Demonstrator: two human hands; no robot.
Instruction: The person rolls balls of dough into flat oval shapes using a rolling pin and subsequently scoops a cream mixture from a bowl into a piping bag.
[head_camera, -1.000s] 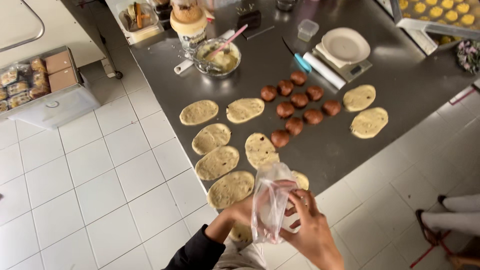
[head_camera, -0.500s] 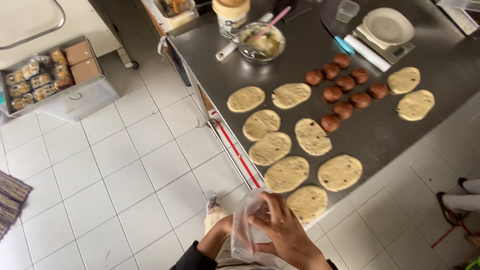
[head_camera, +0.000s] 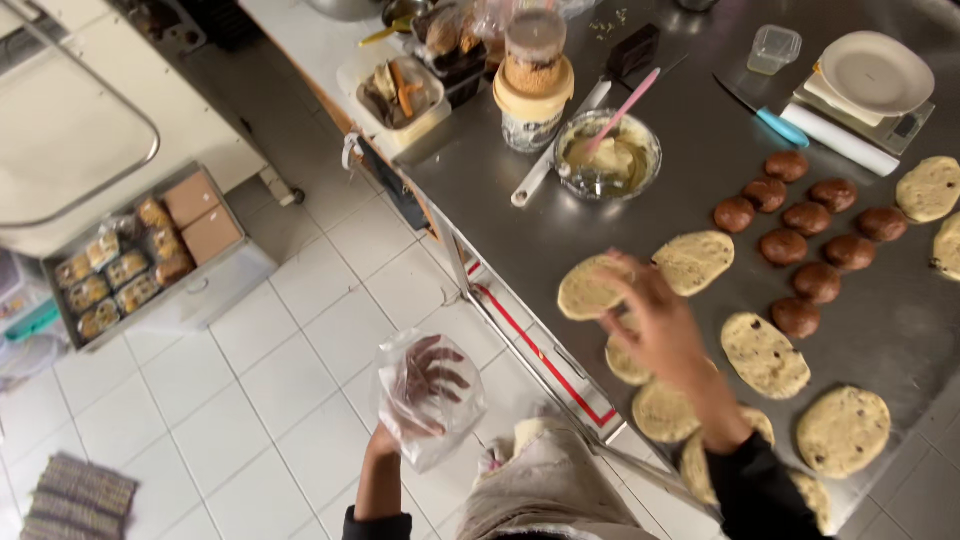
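Observation:
My left hand (head_camera: 425, 385) is inside a clear plastic bag (head_camera: 428, 400), held out over the white tiled floor, fingers spread in the bag. My right hand (head_camera: 655, 320) reaches over the steel table (head_camera: 700, 130) with fingers apart, its fingertips touching a flat pale dough disc (head_camera: 590, 288) near the table's left edge. More flattened chip-speckled discs (head_camera: 765, 355) lie around it. A cluster of dark brown dough balls (head_camera: 805, 225) sits further right.
A glass bowl with batter and a pink spatula (head_camera: 610, 160), a lidded jar (head_camera: 533, 80), a scale with a white plate (head_camera: 872, 75), a blue-handled knife (head_camera: 765, 115) and a small clear tub (head_camera: 775, 48) stand at the back. A tray of packed goods (head_camera: 140, 260) rests on the floor.
My hands have parted: the left now wears the bag out over the floor, the right has reached forward onto a dough disc. The view has shifted.

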